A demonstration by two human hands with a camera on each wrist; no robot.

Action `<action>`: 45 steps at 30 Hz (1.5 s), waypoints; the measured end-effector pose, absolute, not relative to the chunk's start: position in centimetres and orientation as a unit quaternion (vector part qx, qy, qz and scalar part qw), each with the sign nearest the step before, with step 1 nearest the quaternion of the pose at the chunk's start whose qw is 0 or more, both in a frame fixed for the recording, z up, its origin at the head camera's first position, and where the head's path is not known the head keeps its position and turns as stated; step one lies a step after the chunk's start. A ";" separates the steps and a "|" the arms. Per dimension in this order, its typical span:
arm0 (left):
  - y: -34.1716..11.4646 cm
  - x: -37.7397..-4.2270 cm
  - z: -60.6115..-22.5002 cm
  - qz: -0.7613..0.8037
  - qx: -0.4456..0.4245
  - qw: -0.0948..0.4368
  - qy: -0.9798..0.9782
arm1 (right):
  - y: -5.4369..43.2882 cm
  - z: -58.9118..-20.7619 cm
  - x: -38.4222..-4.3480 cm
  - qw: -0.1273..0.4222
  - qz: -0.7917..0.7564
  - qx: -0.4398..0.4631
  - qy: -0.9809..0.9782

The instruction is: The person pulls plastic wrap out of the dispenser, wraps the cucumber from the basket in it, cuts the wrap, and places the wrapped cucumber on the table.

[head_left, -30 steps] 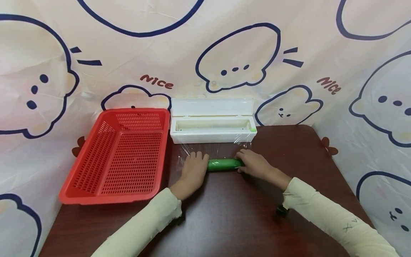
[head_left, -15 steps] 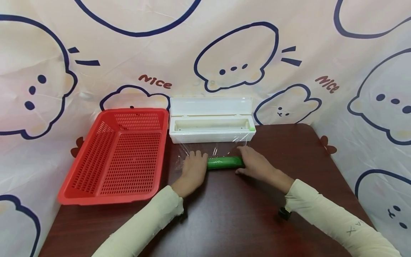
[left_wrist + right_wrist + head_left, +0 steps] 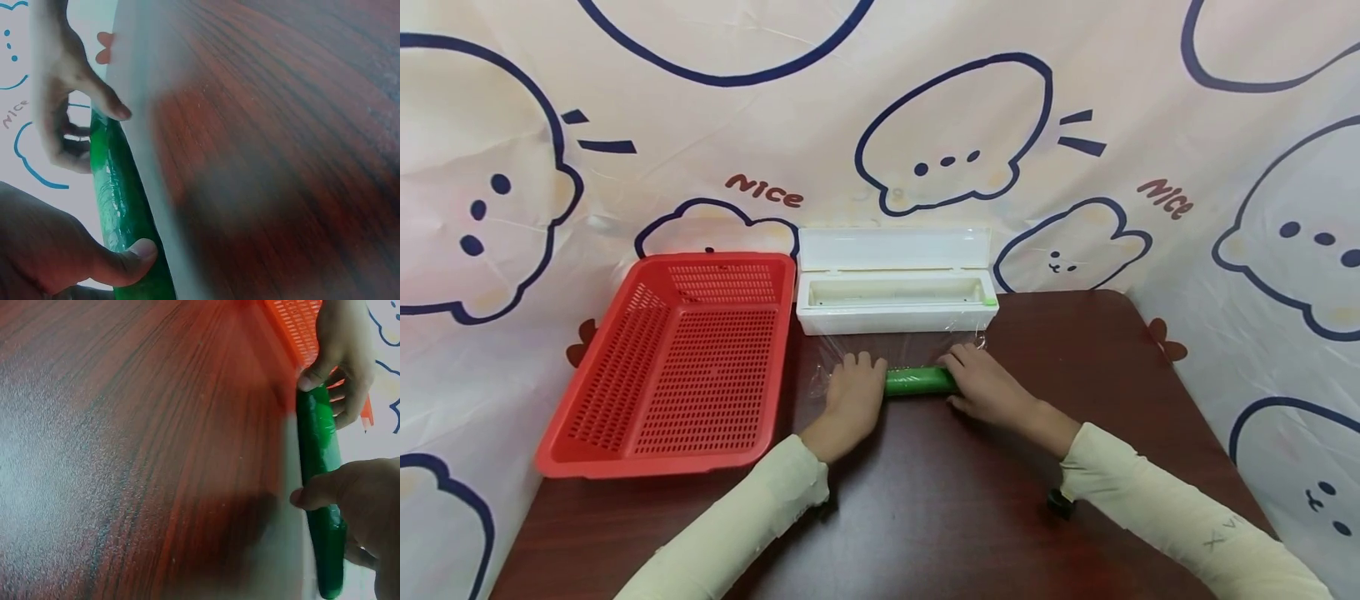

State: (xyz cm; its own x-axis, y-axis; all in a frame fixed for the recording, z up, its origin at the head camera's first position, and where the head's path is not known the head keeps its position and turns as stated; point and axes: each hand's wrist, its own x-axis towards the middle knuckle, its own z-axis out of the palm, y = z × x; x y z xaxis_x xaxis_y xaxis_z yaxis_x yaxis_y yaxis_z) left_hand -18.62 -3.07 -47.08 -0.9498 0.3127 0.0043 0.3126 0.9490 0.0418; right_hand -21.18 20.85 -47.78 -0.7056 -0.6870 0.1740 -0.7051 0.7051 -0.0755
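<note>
A green cucumber (image 3: 917, 382) lies crosswise on the table in front of me, glossy with clear cling film. Stretching back from it, the cling film (image 3: 898, 345) reaches the front of a white dispenser box (image 3: 898, 320) whose lid stands up. My left hand (image 3: 855, 398) grips the cucumber's left end, its thumb across the near side in the left wrist view. Toward the other end my right hand (image 3: 992, 385) holds it, thumb on the near side and fingers beyond. In the right wrist view the cucumber's rounded right end (image 3: 330, 581) sticks out past that hand.
A red perforated plastic basket (image 3: 658, 465) stands on the table to the left, close beside the white box. Behind the table hangs a pale sheet (image 3: 820, 125) with cartoon drawings. The dark brown table (image 3: 925, 508) extends toward me.
My right hand loosened and spread its fingers half a second ago, then closed in again slightly farther left on the cucumber. The left hand keeps its place.
</note>
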 end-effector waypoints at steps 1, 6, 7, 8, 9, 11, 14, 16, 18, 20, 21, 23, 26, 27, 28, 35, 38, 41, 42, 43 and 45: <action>-3.0 -18.6 -47.1 0.018 0.160 0.002 0.987 | 20.8 -48.0 -21.2 0.066 0.064 0.379 -0.921; -3.0 -18.5 -47.1 0.014 0.168 -0.001 0.986 | 21.1 -48.0 -21.3 0.016 0.072 0.346 -0.936; -3.0 -18.4 -47.1 0.016 0.170 -0.004 0.985 | 21.2 -47.9 -21.5 0.003 0.080 0.338 -0.938; -3.1 -18.4 -47.0 0.019 0.173 -0.009 0.985 | 21.2 -47.7 -21.6 -0.012 0.088 0.330 -0.940; -3.1 -18.3 -47.0 0.022 0.175 -0.013 0.984 | 21.2 -47.5 -21.8 -0.027 0.098 0.323 -0.941; -3.2 -18.3 -46.9 0.025 0.181 -0.019 0.983 | 21.3 -47.1 -22.3 -0.059 0.114 0.310 -0.942; -3.3 -18.3 -46.8 0.027 0.187 -0.019 0.982 | 21.3 -46.8 -22.9 -0.098 0.121 0.297 -0.942; -3.3 -18.4 -46.8 0.025 0.191 -0.013 0.981 | 21.3 -46.6 -23.3 -0.114 0.119 0.291 -0.942; -3.2 -18.4 -46.8 0.021 0.194 -0.009 0.981 | 21.2 -46.3 -23.5 -0.123 0.115 0.287 -0.943; -3.1 -18.5 -46.9 0.013 0.196 -0.012 0.981 | 21.1 -46.1 -23.7 -0.130 0.117 0.282 -0.943; -3.1 -18.5 -46.9 0.009 0.195 -0.015 0.981 | 21.1 -46.0 -23.8 -0.133 0.119 0.279 -0.944; -3.0 -18.6 -47.0 0.006 0.193 -0.024 0.981 | 21.0 -45.8 -23.8 -0.137 0.127 0.271 -0.944; -3.0 -18.9 -47.0 0.020 0.184 -0.030 0.982 | 20.9 -45.7 -23.8 -0.138 0.137 0.262 -0.945; -3.0 -19.0 -47.0 0.025 0.181 -0.027 0.983 | 20.8 -45.8 -23.8 -0.136 0.138 0.263 -0.945; -3.0 -19.0 -46.9 0.031 0.179 -0.022 0.983 | 20.8 -45.8 -23.8 -0.134 0.139 0.267 -0.944; -3.1 -19.5 -46.6 0.062 0.157 -0.011 0.986 | 20.9 -46.5 -23.4 -0.100 0.123 0.281 -0.947; -3.2 -19.6 -46.6 0.066 0.153 -0.008 0.986 | 20.8 -46.9 -23.1 -0.066 0.101 0.287 -0.950; -3.3 -19.7 -46.5 0.067 0.154 0.002 0.986 | 20.6 -47.3 -22.8 -0.011 0.069 0.316 -0.946; -3.3 -19.7 -46.5 0.068 0.153 0.004 0.986 | 20.6 -47.5 -22.7 0.007 0.060 0.324 -0.944; -3.3 -19.7 -46.5 0.069 0.153 0.005 0.986 | 20.6 -47.7 -22.6 0.023 0.052 0.332 -0.942; -3.3 -19.8 -46.6 0.062 0.153 0.000 0.986 | 20.6 -47.8 -22.5 0.041 0.043 0.341 -0.938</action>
State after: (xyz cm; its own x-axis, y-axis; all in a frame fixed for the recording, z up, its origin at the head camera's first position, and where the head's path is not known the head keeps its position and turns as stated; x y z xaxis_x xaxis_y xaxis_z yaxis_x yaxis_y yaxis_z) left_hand -19.82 -3.27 -46.63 -0.9529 0.3027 0.0195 0.3027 0.9451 0.1227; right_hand -22.53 20.60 -47.80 -0.7641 -0.6362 0.1067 -0.6433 0.7637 -0.0534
